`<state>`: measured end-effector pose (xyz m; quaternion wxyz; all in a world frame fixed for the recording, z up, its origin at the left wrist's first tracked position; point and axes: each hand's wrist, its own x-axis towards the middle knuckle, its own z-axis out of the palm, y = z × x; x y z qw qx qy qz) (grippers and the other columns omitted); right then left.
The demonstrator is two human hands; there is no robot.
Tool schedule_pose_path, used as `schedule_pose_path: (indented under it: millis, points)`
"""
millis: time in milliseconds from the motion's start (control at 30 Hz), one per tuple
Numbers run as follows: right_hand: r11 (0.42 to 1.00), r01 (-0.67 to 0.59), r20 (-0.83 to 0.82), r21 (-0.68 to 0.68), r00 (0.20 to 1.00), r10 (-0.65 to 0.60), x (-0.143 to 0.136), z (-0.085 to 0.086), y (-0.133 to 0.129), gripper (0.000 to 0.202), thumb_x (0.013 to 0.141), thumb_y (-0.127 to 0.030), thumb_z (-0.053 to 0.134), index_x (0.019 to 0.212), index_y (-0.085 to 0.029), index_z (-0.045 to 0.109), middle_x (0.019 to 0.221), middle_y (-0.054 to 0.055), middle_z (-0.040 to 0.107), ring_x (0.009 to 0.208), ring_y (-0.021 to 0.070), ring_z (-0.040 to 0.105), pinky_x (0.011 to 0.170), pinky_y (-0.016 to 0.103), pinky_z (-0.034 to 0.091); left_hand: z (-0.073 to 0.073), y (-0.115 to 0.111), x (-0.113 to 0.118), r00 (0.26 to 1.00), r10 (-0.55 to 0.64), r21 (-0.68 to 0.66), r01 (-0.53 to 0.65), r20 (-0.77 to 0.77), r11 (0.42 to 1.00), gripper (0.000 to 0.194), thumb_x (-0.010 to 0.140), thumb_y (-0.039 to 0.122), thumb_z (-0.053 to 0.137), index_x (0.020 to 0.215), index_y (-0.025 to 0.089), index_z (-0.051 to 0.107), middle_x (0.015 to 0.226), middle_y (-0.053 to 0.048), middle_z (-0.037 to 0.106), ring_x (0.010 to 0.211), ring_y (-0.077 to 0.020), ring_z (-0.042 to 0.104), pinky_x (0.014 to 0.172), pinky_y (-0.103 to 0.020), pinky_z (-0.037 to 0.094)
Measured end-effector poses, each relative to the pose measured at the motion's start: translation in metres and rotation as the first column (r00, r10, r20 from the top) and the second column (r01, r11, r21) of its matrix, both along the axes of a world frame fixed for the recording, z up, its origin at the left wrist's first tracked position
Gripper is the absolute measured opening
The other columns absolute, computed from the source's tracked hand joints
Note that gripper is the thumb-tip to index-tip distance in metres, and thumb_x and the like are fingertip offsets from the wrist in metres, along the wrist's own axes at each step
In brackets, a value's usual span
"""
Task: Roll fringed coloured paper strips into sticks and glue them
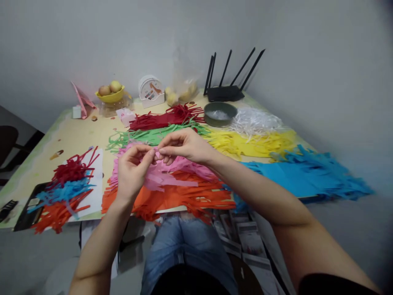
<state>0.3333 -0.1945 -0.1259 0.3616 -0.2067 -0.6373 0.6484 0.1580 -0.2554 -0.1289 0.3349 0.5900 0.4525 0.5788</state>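
Note:
My left hand (pixel 134 167) and my right hand (pixel 186 146) meet at the fingertips above the table. Both pinch a small bit of pink fringed paper (pixel 157 177), whose strips hang down below my fingers. How the paper is folded between the fingertips is too small to make out. Beneath lies orange fringed paper (pixel 181 191) along the near edge. Green fringed paper (pixel 144 134) and dark red fringed paper (pixel 162 120) lie farther back. To the right are yellow fringed paper (pixel 256 144) and blue fringed paper (pixel 285 176).
Finished-looking red, blue and orange tassels (pixel 68 186) lie on a white sheet (pixel 95 180) at left. Behind stand a yellow fruit bowl (pixel 109 98), a coaster holder (pixel 151 98), a dark green bowl (pixel 211 120) and a black router (pixel 225 94). White shredded strips (pixel 256 121) lie beside the bowl.

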Motion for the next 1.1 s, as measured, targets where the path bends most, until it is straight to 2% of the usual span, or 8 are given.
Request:
schedule_pose_path:
  millis: [167, 300, 433, 567, 700, 900, 1000, 1100]
  points:
    - [0.988, 0.087, 0.089, 0.126, 0.991, -0.099, -0.004, 0.006, -0.010, 0.025, 0.077, -0.033, 0.078, 0.085, -0.011, 0.071, 0.071, 0.003, 0.073, 0.060, 0.0119, 0.069, 0.063, 0.025, 0.061, 0.001, -0.007, -0.009, 0.979, 0.065, 0.092, -0.047, -0.196, 0.995, 0.011, 0.084, 0.027, 0.070, 0.081, 0.016, 0.070, 0.073, -0.002, 0.071, 0.064, -0.0123, 0.064, 0.062, -0.022, 0.050]
    - [0.947, 0.125, 0.184, 0.297, 0.965, -0.186, -0.004, 0.007, -0.015, 0.018, 0.084, -0.028, 0.069, 0.088, -0.011, 0.071, 0.072, 0.003, 0.073, 0.061, 0.0119, 0.069, 0.063, 0.024, 0.057, 0.002, -0.009, -0.015, 0.847, 0.186, 0.293, -0.038, -0.498, 0.955, 0.008, 0.087, 0.021, 0.064, 0.086, 0.018, 0.071, 0.083, -0.003, 0.075, 0.073, -0.0147, 0.067, 0.070, -0.025, 0.050]
    - [0.753, 0.081, 0.301, 0.654, 0.884, -0.357, -0.001, 0.007, -0.015, 0.013, 0.088, -0.019, 0.064, 0.088, -0.011, 0.074, 0.068, 0.002, 0.071, 0.061, 0.0099, 0.064, 0.061, 0.020, 0.046, 0.001, -0.008, -0.019, 0.694, 0.234, 0.359, 0.037, -0.681, 0.933, 0.012, 0.089, 0.022, 0.060, 0.089, 0.018, 0.071, 0.089, -0.006, 0.077, 0.082, -0.0196, 0.069, 0.077, -0.030, 0.049]
    - [0.594, -0.057, 0.355, 0.802, 0.846, -0.398, 0.003, 0.014, -0.014, 0.011, 0.087, -0.014, 0.065, 0.090, -0.012, 0.075, 0.074, 0.003, 0.074, 0.068, 0.0103, 0.063, 0.064, 0.020, 0.040, -0.001, -0.008, -0.021, 0.783, 0.099, 0.241, 0.067, -0.614, 0.968, 0.011, 0.088, 0.023, 0.060, 0.085, 0.017, 0.069, 0.080, -0.004, 0.074, 0.071, -0.0166, 0.066, 0.068, -0.027, 0.048]
    - [0.667, -0.160, 0.443, 0.727, 0.852, -0.278, 0.009, 0.021, -0.013, 0.013, 0.089, -0.015, 0.062, 0.091, -0.013, 0.075, 0.070, 0.000, 0.072, 0.062, 0.0087, 0.063, 0.063, 0.018, 0.041, 0.000, -0.011, -0.023, 0.830, -0.019, 0.176, 0.141, -0.558, 0.974, 0.011, 0.089, 0.024, 0.060, 0.084, 0.018, 0.069, 0.079, -0.003, 0.074, 0.071, -0.0152, 0.065, 0.068, -0.025, 0.050]
    - [0.720, -0.145, 0.451, 0.678, 0.856, -0.252, 0.008, 0.021, -0.015, 0.014, 0.089, -0.017, 0.062, 0.085, -0.014, 0.075, 0.063, -0.002, 0.070, 0.058, 0.0079, 0.062, 0.061, 0.017, 0.043, -0.003, -0.016, -0.022, 0.755, 0.096, 0.263, 0.104, -0.649, 0.959, 0.012, 0.090, 0.023, 0.059, 0.088, 0.019, 0.069, 0.085, -0.005, 0.074, 0.079, -0.0177, 0.067, 0.074, -0.028, 0.049]
    - [0.716, -0.046, 0.392, 0.697, 0.860, -0.327, 0.003, 0.017, -0.018, 0.012, 0.088, -0.018, 0.064, 0.084, -0.014, 0.074, 0.064, -0.001, 0.069, 0.058, 0.0085, 0.062, 0.060, 0.018, 0.043, -0.008, -0.015, -0.019, 0.826, 0.122, 0.235, 0.013, -0.551, 0.972, 0.009, 0.090, 0.024, 0.062, 0.086, 0.019, 0.069, 0.082, -0.003, 0.074, 0.075, -0.0161, 0.067, 0.072, -0.027, 0.050]
    - [0.803, 0.063, 0.312, 0.592, 0.901, -0.301, -0.002, 0.010, -0.021, 0.014, 0.089, -0.024, 0.063, 0.089, -0.013, 0.072, 0.073, 0.001, 0.073, 0.061, 0.0099, 0.066, 0.059, 0.019, 0.048, -0.012, -0.013, -0.017, 0.925, 0.074, 0.170, -0.011, -0.372, 0.985, 0.009, 0.087, 0.027, 0.068, 0.088, 0.018, 0.067, 0.083, -0.003, 0.074, 0.075, -0.0153, 0.071, 0.071, -0.025, 0.054]
